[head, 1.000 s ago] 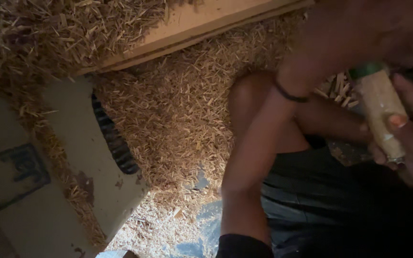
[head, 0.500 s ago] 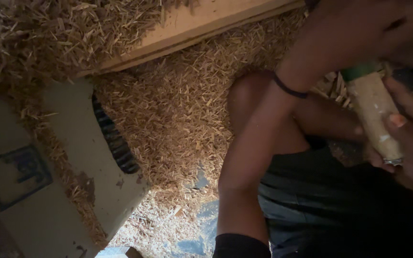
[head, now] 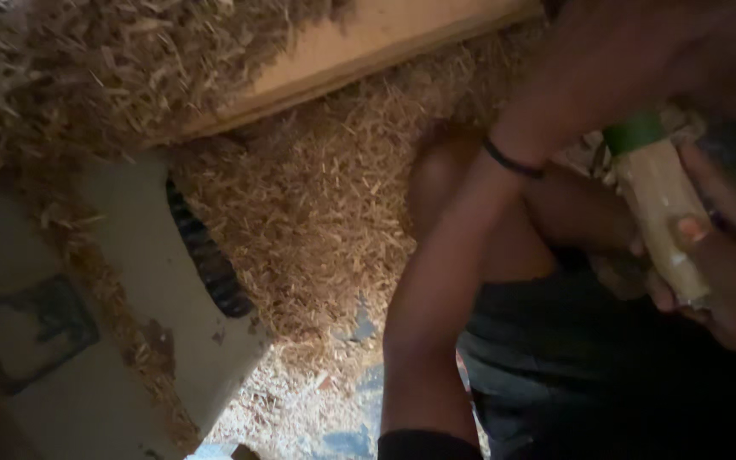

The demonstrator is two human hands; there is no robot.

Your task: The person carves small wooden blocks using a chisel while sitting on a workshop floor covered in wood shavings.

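Observation:
A pale peeled stalk (head: 662,213) with a green end (head: 634,132) stands tilted at the right. My right hand (head: 726,273) is closed around its lower part, thumb pressed on the pale surface. My left forearm crosses from bottom centre up to the right, with a thin black band (head: 513,159) at the wrist. My left hand (head: 641,51) is blurred at the top right, just above the stalk's green end. Whether it grips anything is unclear. My bent knee (head: 445,179) and dark shorts (head: 581,366) lie under the arms.
Straw-coloured shavings (head: 317,204) cover the ground and pile up at the top left. A wooden plank (head: 368,43) runs along the top. A beige machine housing (head: 129,281) with a dark ribbed slot (head: 206,255) fills the left. Blue sheet (head: 359,324) shows through the shavings.
My left hand and wrist have risen a little towards the top right. The stalk stays in my right hand at almost the same spot.

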